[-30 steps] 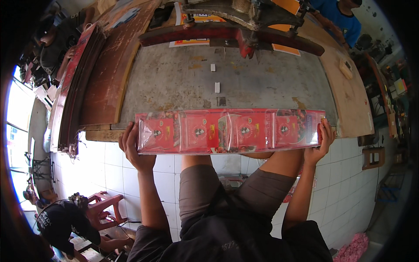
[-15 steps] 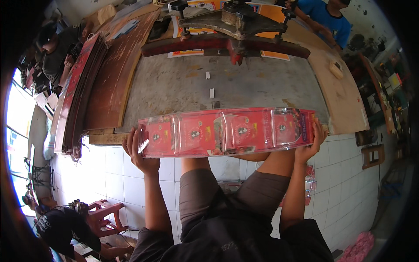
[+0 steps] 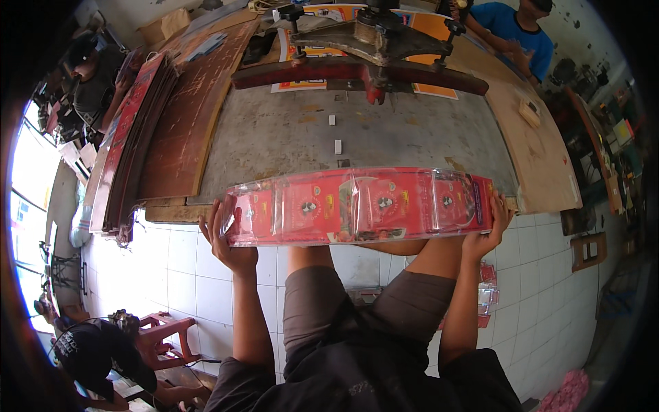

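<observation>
At left end of long red panel [image 3: 335, 220]: left hand [image 3: 232, 240] clasping edge, fingers on outer side. Opposite end: right hand [image 3: 490, 230] closed on it likewise, fingers curled round. Panel (clear plastic pockets [image 3: 388, 206] along its face) held crosswise between both, above thighs [image 3: 312, 292], overlapping near edge of desk [image 3: 274, 137] in view; contact with desk cannot be told. Farther on grey top: two small white blocks [image 3: 338, 147], apart. Beyond them, dark red bar [image 3: 295, 73] crosswise. Leftward, brown boards [image 3: 180, 151]. Far right, person in blue shirt [image 3: 539, 44].

Red panel [image 3: 386, 206]: glossy plastic | tabletop [image 3: 274, 134]: matt, stained | crossbar [image 3: 312, 71]: rough metal
</observation>
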Demonstrator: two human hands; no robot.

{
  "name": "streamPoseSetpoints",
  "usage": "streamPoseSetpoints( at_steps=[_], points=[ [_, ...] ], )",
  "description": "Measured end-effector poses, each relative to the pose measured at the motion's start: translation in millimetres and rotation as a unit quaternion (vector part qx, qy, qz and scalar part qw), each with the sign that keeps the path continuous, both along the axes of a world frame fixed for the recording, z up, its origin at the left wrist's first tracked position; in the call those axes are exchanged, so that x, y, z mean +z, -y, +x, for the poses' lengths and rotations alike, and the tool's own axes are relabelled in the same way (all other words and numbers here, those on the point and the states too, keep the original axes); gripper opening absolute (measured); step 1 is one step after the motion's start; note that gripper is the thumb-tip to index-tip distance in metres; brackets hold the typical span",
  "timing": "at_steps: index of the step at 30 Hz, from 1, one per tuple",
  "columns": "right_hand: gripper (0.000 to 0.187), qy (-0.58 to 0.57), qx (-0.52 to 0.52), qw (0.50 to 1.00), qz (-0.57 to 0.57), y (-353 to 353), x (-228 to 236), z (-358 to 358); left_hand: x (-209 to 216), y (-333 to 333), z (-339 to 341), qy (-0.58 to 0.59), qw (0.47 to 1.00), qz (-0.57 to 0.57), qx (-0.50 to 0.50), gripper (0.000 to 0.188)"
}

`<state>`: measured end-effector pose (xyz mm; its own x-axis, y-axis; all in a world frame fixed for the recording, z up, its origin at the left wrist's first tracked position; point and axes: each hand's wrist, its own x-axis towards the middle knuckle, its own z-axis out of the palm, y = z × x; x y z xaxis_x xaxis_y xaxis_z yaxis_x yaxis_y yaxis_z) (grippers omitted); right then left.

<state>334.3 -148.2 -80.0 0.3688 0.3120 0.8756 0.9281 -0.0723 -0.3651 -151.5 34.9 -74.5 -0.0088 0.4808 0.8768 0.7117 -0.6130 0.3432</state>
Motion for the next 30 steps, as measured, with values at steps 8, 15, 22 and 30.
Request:
streamPoseSetpoints(
  at_steps=[8, 15, 22, 30],
  points=[
    [0.044, 0.001, 0.003, 1.0, 0.0, 0.1, 0.8, -3.3, 3.8, 2.0, 0.6, -0.007, 1.0, 0.004, 0.001, 0.038],
    [0.049, -0.009, 0.003, 1.0, -0.004, 0.5, 1.5, -4.0, 4.5, 1.9, 2.7, -0.007, 1.0, -0.002, 0.01, 0.041],
    [0.051, -0.012, 0.012, 1.0, 0.005, -0.2, -0.2, -3.7, -0.3, -0.7, -1.7, -0.016, 1.0, 0.003, 0.002, 0.042],
    [0.045, -0.005, 0.016, 1.0, 0.008, -1.7, 0.2, -2.3, -2.0, -1.2, -1.5, -0.028, 1.0, -0.004, 0.008, 0.045]
  ],
)
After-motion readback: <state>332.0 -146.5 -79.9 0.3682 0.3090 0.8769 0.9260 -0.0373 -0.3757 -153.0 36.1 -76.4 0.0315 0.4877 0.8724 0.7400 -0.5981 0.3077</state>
